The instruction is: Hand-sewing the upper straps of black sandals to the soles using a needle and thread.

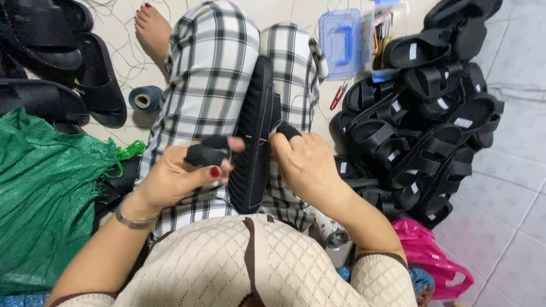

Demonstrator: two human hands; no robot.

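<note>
Fingers point(215, 153) of my left hand point(182, 176) wear black cloth guards and are curled together against the left edge of a black sandal point(256, 136), gripping it. Across from it, my right hand point(307, 165) pinches the sandal's right edge, its guarded fingertip pressed to the sole where a pale thread point(266, 138) crosses. Whether a needle sits between those fingers I cannot tell.

From the head camera, looking down: the sandal stands on its edge on my lap, resting between my knees on checked trousers point(210, 68), its toe pointing away from me. A line of light stitching shows along the sole's lower rim, near my body; I judge that stretch sewn, and the thread sits about halfway up, so the upper run seems left to do.

To my right lies a heap of black sandals point(421, 131) on the tiled floor; I cannot tell if they are finished. A few more sandals point(57, 62) lie to my left, beside a green sack point(45, 193). A spool of dark thread point(145, 98), red snips point(338, 95) and a clear blue box point(341, 40) lie ahead.
</note>
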